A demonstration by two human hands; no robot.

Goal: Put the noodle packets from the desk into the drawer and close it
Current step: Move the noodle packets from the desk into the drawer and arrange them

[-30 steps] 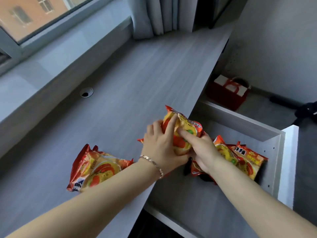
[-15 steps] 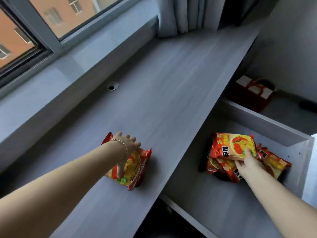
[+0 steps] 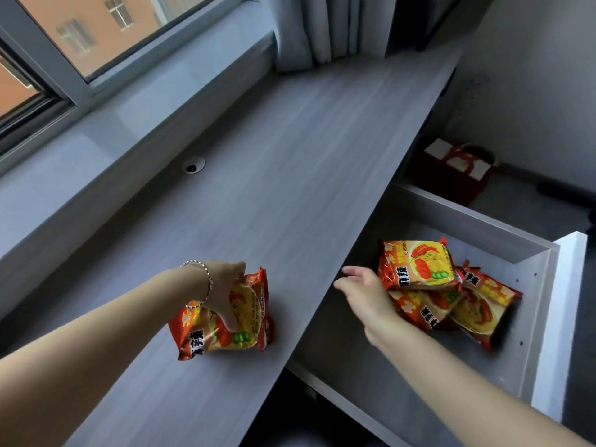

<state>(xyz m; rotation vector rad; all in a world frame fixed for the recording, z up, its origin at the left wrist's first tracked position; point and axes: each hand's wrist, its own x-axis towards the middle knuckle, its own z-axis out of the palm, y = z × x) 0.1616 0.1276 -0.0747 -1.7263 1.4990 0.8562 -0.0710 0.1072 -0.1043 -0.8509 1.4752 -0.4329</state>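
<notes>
One red and yellow noodle packet [image 3: 248,324] lies on the grey desk [image 3: 274,188] near its front edge. My left hand [image 3: 225,291], with a bracelet on the wrist, grips this packet from above. The drawer [image 3: 545,317] stands pulled out to the right of the desk. Several noodle packets [image 3: 425,269] lie piled in its far right part. My right hand [image 3: 364,291] hovers over the drawer just left of the pile, fingers spread, holding nothing.
A round cable hole [image 3: 193,165] sits in the desk near the window sill [image 3: 96,150]. Grey curtains [image 3: 322,27] hang at the back. A red bag [image 3: 451,172] stands on the floor beyond the drawer.
My right hand has let go of the packet in the drawer and drawn back to the left. My left hand has closed on the desk packet and shifted it slightly towards the drawer.
</notes>
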